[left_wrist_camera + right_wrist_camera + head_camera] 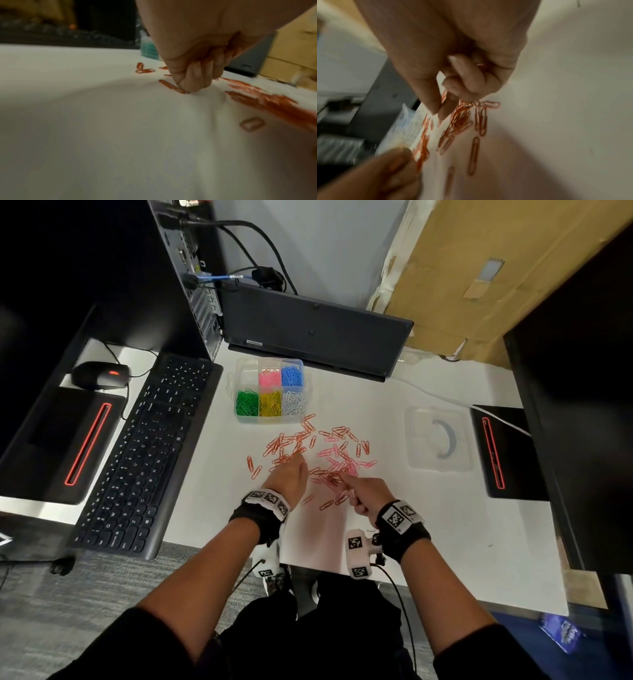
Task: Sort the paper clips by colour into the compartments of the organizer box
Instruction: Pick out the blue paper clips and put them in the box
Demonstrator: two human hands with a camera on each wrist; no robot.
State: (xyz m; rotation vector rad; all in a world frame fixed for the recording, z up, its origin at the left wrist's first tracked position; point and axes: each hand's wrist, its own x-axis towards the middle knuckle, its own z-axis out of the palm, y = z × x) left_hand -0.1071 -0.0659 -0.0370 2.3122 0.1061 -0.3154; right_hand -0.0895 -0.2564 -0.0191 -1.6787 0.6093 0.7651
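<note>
The paper clips (310, 453) are seen to be thin bent wire with a smooth, coloured coating. The organizer box (239, 371) is made of clear, glossy plastic, as is its lid (462, 440). The table (428, 525) is given a smooth, matt white surface. Matt black plastic is shown by the keyboard (150, 446), and the large box (479, 268) is brown cardboard, rough and torn at its edges.
</note>
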